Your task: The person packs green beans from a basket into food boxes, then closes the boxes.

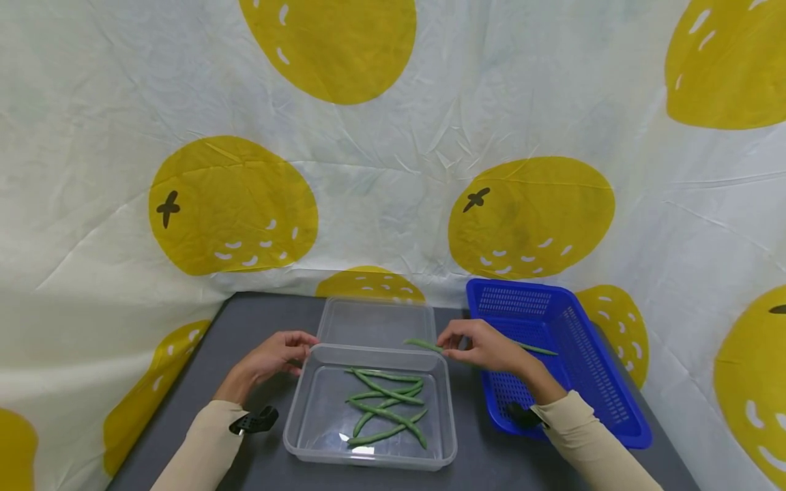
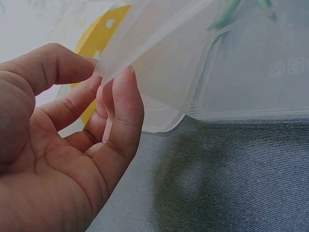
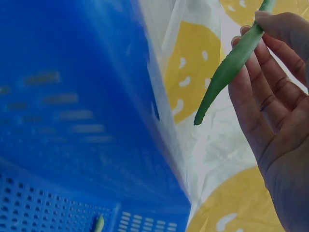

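Between the thumb and fingers of my right hand (image 1: 482,344) is a green bean (image 3: 231,65), held in the air between the clear plastic box (image 1: 370,460) and the blue basket (image 1: 614,402). Several green beans (image 1: 387,402) lie crisscrossed on the floor of the box. At the box's far left corner, my left hand (image 1: 279,358) pinches the rim; its thumb and fingertips meet the plastic edge (image 2: 108,67) in the left wrist view. Another green bean (image 1: 538,349) lies in the basket, partly hidden behind my right hand.
A clear lid (image 1: 377,320) lies flat behind the box on the dark grey table (image 1: 258,314). A white cloth (image 1: 387,204) with yellow fruit prints hangs at the table's back and sides. The basket's raised walls stand to the right.
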Demonstrator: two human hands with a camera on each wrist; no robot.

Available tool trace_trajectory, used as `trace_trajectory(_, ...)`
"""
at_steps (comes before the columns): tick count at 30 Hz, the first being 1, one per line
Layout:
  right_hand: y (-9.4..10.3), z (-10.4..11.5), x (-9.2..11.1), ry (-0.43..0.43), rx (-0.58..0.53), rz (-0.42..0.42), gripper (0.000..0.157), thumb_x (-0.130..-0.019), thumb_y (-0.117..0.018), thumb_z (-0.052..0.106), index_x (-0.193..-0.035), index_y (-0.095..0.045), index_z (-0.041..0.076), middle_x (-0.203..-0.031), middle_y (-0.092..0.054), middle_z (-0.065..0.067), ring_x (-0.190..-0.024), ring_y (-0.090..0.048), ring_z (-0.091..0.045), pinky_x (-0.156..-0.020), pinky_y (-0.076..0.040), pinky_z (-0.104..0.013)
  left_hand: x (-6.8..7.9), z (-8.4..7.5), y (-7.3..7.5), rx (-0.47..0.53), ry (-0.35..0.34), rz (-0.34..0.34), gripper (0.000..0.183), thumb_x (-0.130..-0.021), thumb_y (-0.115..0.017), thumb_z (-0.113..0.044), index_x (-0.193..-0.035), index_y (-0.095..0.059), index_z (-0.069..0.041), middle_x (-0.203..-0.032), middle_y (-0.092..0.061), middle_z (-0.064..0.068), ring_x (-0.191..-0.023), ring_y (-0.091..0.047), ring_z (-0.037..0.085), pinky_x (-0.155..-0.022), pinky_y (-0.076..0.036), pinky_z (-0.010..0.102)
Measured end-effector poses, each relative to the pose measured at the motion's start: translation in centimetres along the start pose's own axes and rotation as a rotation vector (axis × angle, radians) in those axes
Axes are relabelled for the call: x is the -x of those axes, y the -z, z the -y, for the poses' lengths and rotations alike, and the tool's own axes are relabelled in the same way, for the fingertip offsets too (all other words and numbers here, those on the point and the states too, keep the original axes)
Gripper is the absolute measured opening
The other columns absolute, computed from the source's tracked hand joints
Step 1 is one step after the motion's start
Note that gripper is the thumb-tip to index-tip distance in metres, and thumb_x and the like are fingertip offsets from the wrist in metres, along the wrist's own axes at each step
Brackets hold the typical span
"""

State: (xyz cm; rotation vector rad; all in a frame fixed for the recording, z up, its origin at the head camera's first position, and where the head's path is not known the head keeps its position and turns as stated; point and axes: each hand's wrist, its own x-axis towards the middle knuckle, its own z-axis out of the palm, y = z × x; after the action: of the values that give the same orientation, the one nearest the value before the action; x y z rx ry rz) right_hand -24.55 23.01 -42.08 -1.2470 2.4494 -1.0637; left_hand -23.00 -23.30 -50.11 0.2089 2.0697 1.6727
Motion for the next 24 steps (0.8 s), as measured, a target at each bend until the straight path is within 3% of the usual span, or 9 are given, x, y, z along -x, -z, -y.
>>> trace_trajectory(15, -2.0, 1.1, -1.3, 0.019, -0.056, 0.051, 0.015, -0.097, -0.07, 0.019, -0.111, -0.072, 0.021, -0.101, -0.07, 0.006, -0.084, -0.065, -0.007, -0.07, -0.058, -0.029, 0.0, 0.1, 0.0, -0.002, -0.003, -0.002, 0.037, -0.104, -0.052, -0.01, -0.135, -0.055, 0.009, -0.124, -0.06, 0.032, -0.099, -0.063, 0.032, -0.077, -0.058, 0.038)
trace_trajectory(24, -2.8, 2.1, -2.0, 0.052, -0.022, 0.066, 0.016, -0.097, -0.071, 0.019, -0.112, -0.072, 0.022, -0.102, -0.07, 0.007, -0.086, -0.064, -0.006, -0.069, -0.058, -0.028, 0.0, 0.1, 0.1, -0.009, 0.0, -0.005, 0.036, -0.104, -0.053, -0.011, -0.135, -0.057, 0.007, -0.123, -0.061, 0.032, -0.097, -0.062, 0.03, -0.077, -0.057, 0.039)
